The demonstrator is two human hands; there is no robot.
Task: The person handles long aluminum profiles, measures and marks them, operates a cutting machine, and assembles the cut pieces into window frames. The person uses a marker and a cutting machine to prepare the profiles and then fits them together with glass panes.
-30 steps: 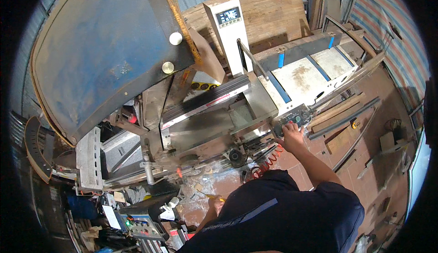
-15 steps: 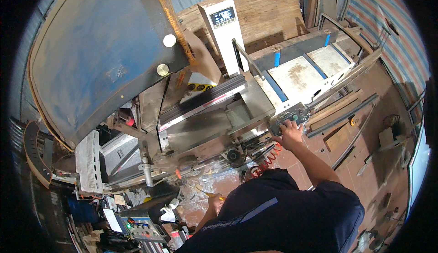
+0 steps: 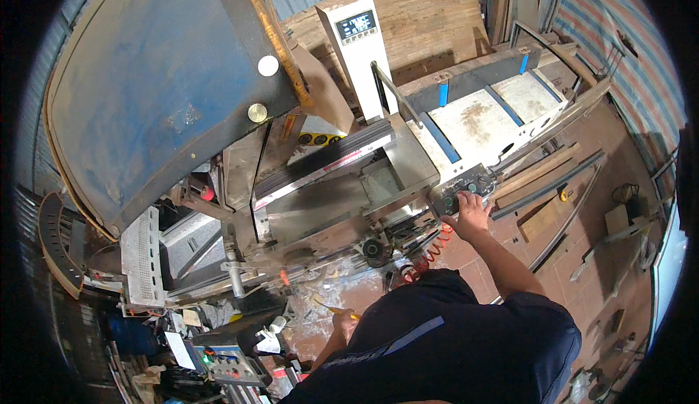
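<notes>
My right hand (image 3: 472,216) reaches out over a dark control panel (image 3: 453,191) with knobs and buttons, at the front corner of a large sawing machine. Its fingers are bent and slightly apart, the tips at the panel's right side, and no object shows in them. Lower down, my left hand (image 3: 344,322) is closed on a thin yellow stick (image 3: 336,310), whose pale tip points to the upper left; its exact kind is too small to tell. My dark shirt hides part of the left forearm.
A big blue saw housing (image 3: 160,91) fills the upper left. Behind the machine bed stands a white column with a display (image 3: 358,29). A roller table (image 3: 473,116) runs to the right. Below it lie wooden beams (image 3: 535,174), and a red coiled hose (image 3: 437,247) hangs near my body.
My right hand has shifted slightly right and nearer along the control panel, uncovering more of its knobs. The left hand stays where it was with the yellow stick.
</notes>
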